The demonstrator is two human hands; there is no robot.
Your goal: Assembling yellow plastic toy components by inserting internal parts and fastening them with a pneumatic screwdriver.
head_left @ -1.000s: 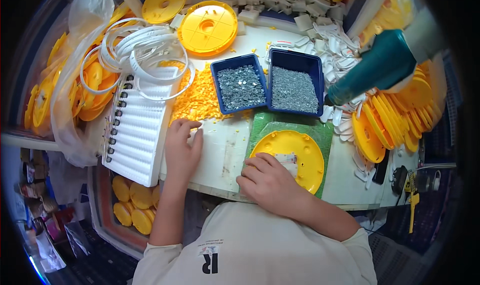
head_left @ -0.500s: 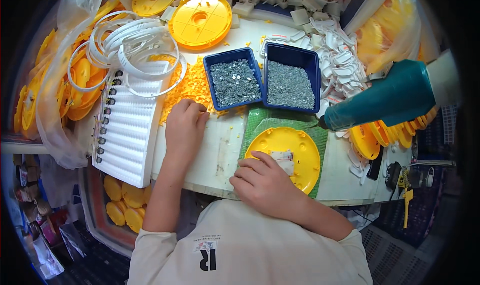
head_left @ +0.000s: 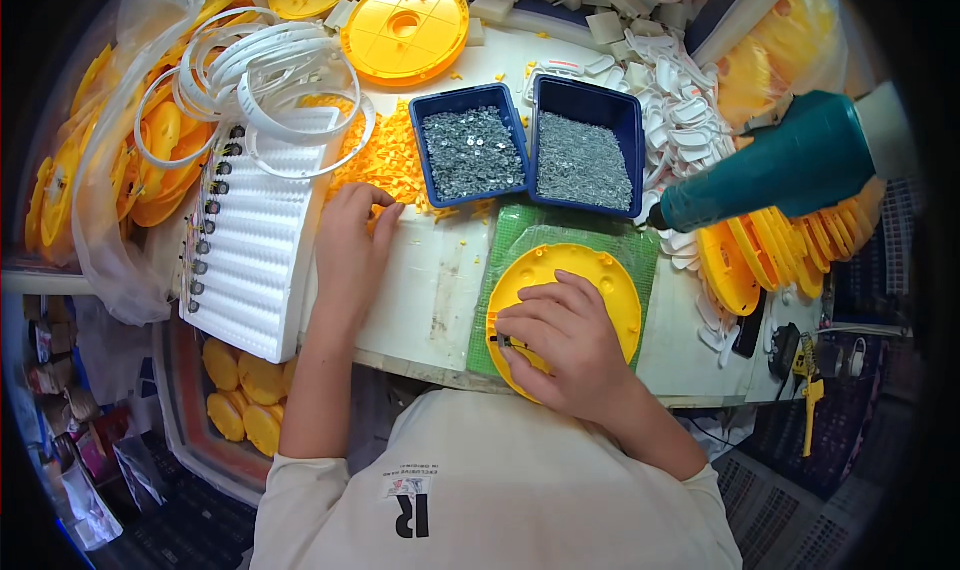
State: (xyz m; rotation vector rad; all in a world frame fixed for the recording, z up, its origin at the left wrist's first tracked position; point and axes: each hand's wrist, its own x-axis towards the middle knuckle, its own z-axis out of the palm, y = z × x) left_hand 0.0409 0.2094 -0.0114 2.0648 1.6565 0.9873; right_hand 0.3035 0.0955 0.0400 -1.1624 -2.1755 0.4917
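A round yellow plastic disc (head_left: 612,292) lies on a green mat (head_left: 520,226) at the table's front. Over its middle rests my right hand (head_left: 565,340), thumb and index finger closed about a small dark-and-silver part (head_left: 501,341) at the disc's left rim. The other fingers of that hand are bent above the disc and hide its centre. My left hand (head_left: 352,235) is at the near edge of a pile of small yellow plastic pieces (head_left: 390,155). Its thumb and index finger come together; whatever is between them is too small to tell.
Behind the mat stand two blue bins (head_left: 468,198) (head_left: 585,202) of small metal parts. A teal power screwdriver (head_left: 770,175) juts in from the right. White rings (head_left: 255,100) lie across a white ribbed foam tray (head_left: 262,240) at left. White curved parts (head_left: 690,120) are heaped at right.
My right hand has shifted right and turned, covering the white piece on the disc; its fingers are now at the small dark part. My left hand has drawn slightly back and left from the pile.
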